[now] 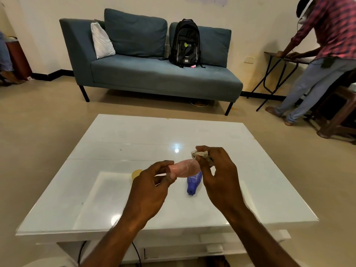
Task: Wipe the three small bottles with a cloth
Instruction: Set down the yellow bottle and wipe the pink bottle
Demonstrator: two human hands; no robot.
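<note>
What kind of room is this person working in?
Most likely a living room or lounge: a blue sofa with a backpack on it stands behind a low white coffee table.

Pink bottle (184, 169): small, translucent, held on its side above the table, cap end pointing left. Blue bottle (194, 183): lying on the white tabletop just below it, narrow end toward the near edge. Cloth (201, 155): beige, crumpled, bunched at pink bottle's right end. Yellow bottle (136, 173): mostly hidden, left.
</note>
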